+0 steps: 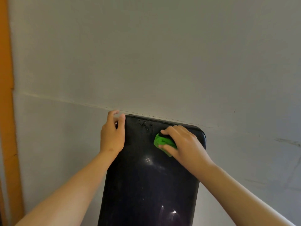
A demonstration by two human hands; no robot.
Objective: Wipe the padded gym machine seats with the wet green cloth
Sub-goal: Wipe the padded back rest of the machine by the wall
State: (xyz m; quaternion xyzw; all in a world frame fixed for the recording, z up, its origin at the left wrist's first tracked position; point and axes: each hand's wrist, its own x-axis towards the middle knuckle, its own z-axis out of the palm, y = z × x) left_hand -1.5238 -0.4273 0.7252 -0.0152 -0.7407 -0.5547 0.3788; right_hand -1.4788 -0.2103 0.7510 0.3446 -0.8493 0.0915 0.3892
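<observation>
forearms (78, 190): two bare forearms reach up from the bottom corners of the view, one on each side of a dark pad.
black padded seat (146, 185): a long, glossy black cushion with rounded corners, running from the bottom edge up through the middle of the view. small bright glints of light sit on its lower and middle surface.
left hand (112, 136): grips the pad's upper left edge. the thumb lies along the front of the edge and the fingers curl round the corner towards the back, so their tips are mostly hidden.
right hand (184, 144): rests on the upper right part of the pad, fingers curled round a bunched cloth, pinching it between forefinger above and thumb below, with the knuckles raised.
green cloth (161, 141): bright green, crumpled into a wad, pressed against the pad's face under the right hand. only its left part shows beyond the fingers.
worn patch (145, 125): a rough, scuffed area near the pad's top edge, between the two hands.
wall (146, 54): plain pale grey, filling the view behind and above the pad.
crack (73, 101): a thin line slanting down across the wall from left to right, passing just behind the pad's top edge.
dark smudges (288, 141): faint marks on the wall, far right.
orange strip (6, 95): a vertical orange band along the left edge.
</observation>
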